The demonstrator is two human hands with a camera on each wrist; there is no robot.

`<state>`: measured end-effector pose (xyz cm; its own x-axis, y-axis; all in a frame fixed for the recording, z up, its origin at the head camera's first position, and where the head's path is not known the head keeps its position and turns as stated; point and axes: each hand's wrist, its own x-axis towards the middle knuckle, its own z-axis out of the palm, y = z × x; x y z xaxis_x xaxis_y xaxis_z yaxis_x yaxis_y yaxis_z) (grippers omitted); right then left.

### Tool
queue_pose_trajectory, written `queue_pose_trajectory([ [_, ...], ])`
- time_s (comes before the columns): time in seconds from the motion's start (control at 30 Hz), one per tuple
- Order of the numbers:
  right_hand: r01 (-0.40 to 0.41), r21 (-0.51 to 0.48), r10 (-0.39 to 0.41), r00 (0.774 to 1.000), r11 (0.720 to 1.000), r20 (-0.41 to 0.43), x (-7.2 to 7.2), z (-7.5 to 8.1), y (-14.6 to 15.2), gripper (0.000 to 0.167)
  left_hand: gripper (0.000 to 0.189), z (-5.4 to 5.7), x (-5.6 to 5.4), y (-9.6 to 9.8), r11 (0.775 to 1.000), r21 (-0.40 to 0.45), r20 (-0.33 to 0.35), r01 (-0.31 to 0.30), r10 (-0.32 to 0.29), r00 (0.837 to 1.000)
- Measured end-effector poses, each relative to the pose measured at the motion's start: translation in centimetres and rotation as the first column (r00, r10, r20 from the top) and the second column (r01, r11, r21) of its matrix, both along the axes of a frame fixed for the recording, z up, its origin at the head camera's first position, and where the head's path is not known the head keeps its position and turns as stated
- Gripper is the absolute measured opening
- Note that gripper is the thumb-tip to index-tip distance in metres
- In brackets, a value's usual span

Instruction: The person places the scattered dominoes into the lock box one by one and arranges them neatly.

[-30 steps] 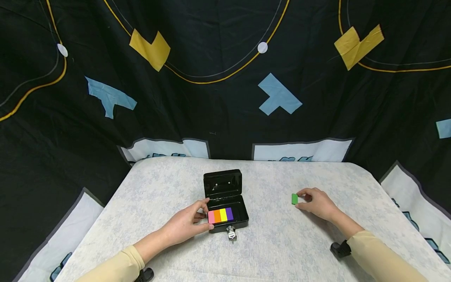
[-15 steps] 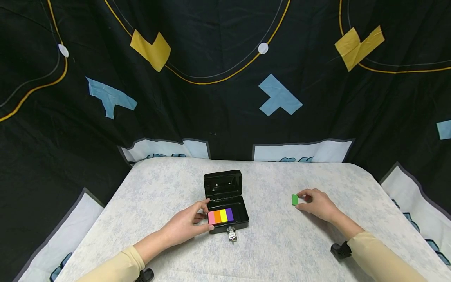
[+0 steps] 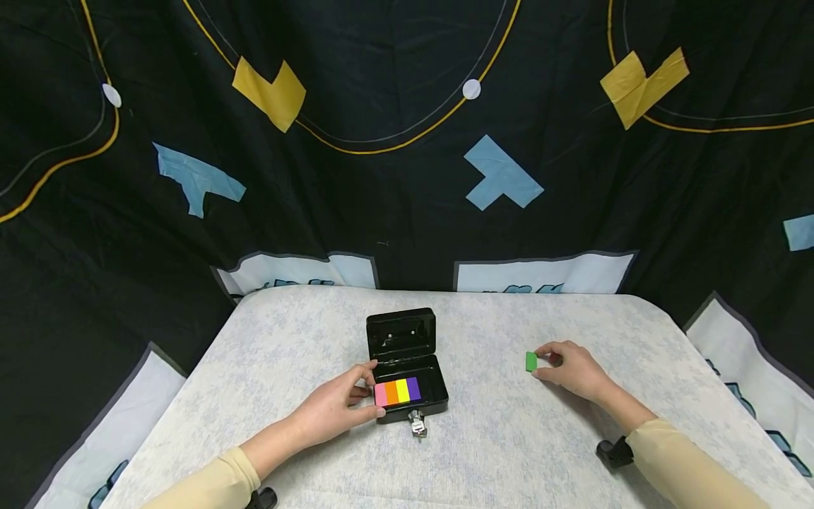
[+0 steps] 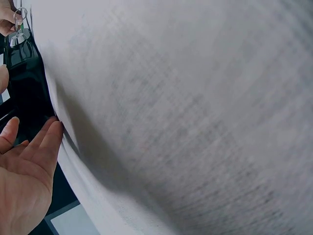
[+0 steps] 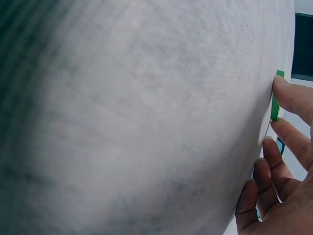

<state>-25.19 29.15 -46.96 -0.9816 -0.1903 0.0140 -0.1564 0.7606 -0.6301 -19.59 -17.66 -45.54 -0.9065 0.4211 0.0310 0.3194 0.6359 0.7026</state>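
A small black cash box (image 3: 434,385) stands with its lid (image 3: 401,334) raised. Inside, along its left part, several coloured blocks (image 3: 392,391) lie side by side: pink, orange, yellow and purple. My left hand (image 3: 332,401) holds the box's left end, thumb at the front corner and index finger farther back. Keys on a ring (image 3: 417,424) hang at the front. Off to the right, my right hand (image 3: 572,370) pinches a small green block (image 3: 531,362) by its ends between thumb and index finger. In the right wrist view, the green block (image 5: 275,108) appears edge-on at the table surface.
A pale patterned cloth covers the table (image 3: 483,452), with rounded far corners. Behind it hangs a dark curtain (image 3: 394,205) with yellow and blue shapes. Black wrist cameras (image 3: 614,452) sit under both beige sleeves.
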Motion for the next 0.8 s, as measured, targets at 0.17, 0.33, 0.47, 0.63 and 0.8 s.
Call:
queue_pose_trajectory([
  [0.17, 0.000, 0.013, 0.000, 1.000, 1.000, -0.008, -0.06, -0.13, -0.05, 0.045, 0.044, -0.12, 0.04, -0.02, 1.000, -0.014, -0.001, -0.003, 0.003, 1.000],
  [0.33, 0.001, 0.016, -0.001, 1.000, 1.000, -0.020, -0.15, -0.27, -0.10, 0.045, 0.044, -0.22, 0.03, -0.09, 1.000, -0.022, -0.004, -0.005, 0.005, 1.000],
  [0.47, -0.003, 0.023, 0.003, 1.000, 1.000, -0.030, -0.19, -0.29, -0.14, 0.044, 0.044, -0.25, 0.03, -0.16, 1.000, -0.011, -0.009, 0.004, -0.004, 1.000],
  [0.63, -0.012, 0.044, 0.013, 0.999, 0.999, -0.037, -0.14, -0.15, -0.16, 0.043, 0.043, -0.28, -0.02, -0.10, 1.000, -0.006, -0.002, 0.006, -0.006, 1.000],
  [0.8, -0.012, 0.057, 0.013, 1.000, 0.998, -0.023, -0.17, 0.13, -0.18, 0.045, 0.043, -0.26, -0.11, -0.03, 1.000, -0.018, -0.005, 0.002, -0.002, 1.000],
])
